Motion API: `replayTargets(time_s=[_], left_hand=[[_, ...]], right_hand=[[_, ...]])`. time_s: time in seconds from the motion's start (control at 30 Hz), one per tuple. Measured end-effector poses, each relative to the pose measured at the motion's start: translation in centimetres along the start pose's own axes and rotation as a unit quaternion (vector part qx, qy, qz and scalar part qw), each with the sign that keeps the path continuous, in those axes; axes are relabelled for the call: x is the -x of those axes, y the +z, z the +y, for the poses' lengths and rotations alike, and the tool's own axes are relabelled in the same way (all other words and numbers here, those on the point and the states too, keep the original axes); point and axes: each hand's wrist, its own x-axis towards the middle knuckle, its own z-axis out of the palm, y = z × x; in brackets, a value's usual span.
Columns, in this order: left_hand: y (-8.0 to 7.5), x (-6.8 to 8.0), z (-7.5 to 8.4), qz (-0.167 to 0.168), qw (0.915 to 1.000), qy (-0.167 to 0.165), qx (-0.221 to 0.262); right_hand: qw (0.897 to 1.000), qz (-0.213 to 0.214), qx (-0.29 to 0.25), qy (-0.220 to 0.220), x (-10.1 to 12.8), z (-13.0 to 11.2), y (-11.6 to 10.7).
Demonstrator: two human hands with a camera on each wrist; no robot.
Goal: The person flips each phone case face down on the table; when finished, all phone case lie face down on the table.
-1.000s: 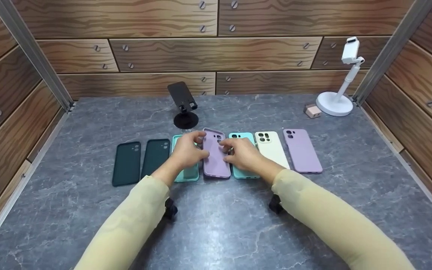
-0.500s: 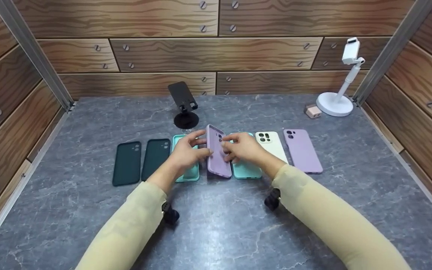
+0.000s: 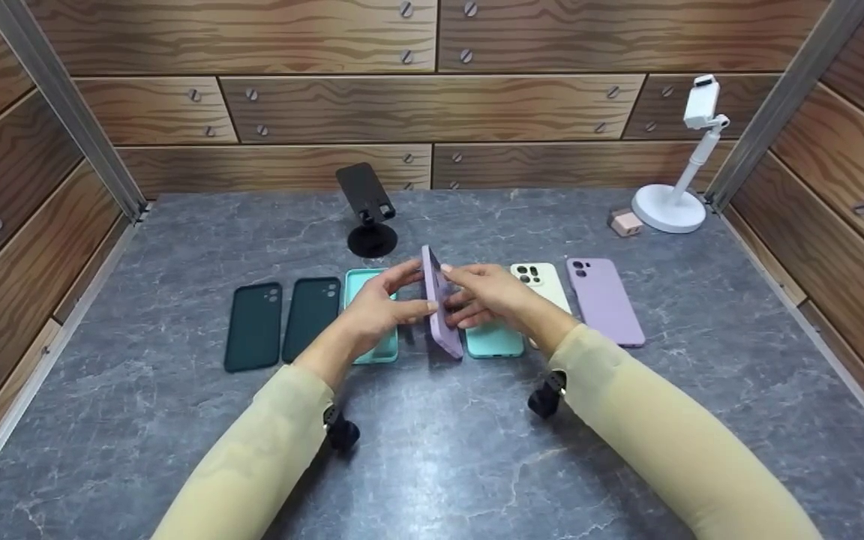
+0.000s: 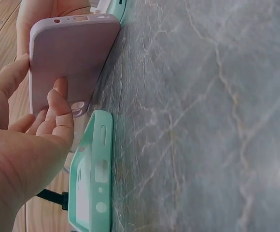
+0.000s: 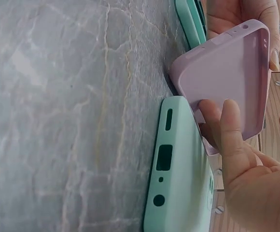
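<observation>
A purple phone case (image 3: 439, 326) stands tilted up on its long edge between my hands, at the middle of the row. My left hand (image 3: 376, 307) grips it, the thumb on the upper edge and the fingers curled against its outer back. On the hollow side, my right hand (image 3: 499, 296) touches the inside with loosely bent fingertips, shown in the right wrist view against the case's inner face (image 5: 227, 77). Left of it lies a teal case (image 3: 361, 281), hollow side up. To the right, partly under my right hand, lies another teal case (image 3: 493, 341), back up.
Two dark green cases (image 3: 253, 330) lie at the left of the row. A cream case (image 3: 552, 289) and another purple case (image 3: 606, 304) lie at the right. Behind stand a black phone stand (image 3: 372, 240), a white stand (image 3: 670, 210) and a small pink block (image 3: 625, 223).
The purple case has turned from lying nearly flat to standing on its long edge, its left side lifted. My hands have stayed with it, and the right fingers have loosened.
</observation>
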Motion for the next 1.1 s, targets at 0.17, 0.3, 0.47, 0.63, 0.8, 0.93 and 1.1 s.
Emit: replayTargets(time_s=[0.17, 0.3, 0.47, 0.63, 0.8, 0.93, 1.1], left_hand=[[0.2, 0.0, -0.2, -0.012, 0.9999, 0.006, 0.008], [0.4, 0.0, -0.4, -0.020, 0.9998, 0.007, 0.005], [0.7, -0.1, -0.5, -0.034, 0.9994, 0.008, -0.002], [1.0, -0.2, -0.5, -0.044, 0.9990, 0.012, -0.002], [1.2, -0.2, -0.5, -0.040, 0.9992, 0.003, -0.007], [1.3, -0.3, -0.6, -0.033, 0.9993, -0.006, -0.018], [1.5, -0.3, -0.7, -0.012, 0.9989, -0.005, -0.046]], right_hand=[[1.000, -0.010, -0.010, 0.002, 0.1, 0.0, -0.1], [1.000, -0.022, -0.014, 0.004, 0.1, 0.0, 0.1], [0.999, -0.029, -0.019, 0.004, 0.1, 0.1, 0.3], [0.999, -0.040, -0.031, -0.003, 0.2, 0.2, 0.4], [0.998, -0.047, -0.044, -0.010, 0.3, 0.2, 0.4], [0.997, -0.044, -0.053, -0.022, 0.5, 0.1, 0.3], [0.997, -0.039, -0.057, -0.034, 0.9, 0.0, 0.1]])
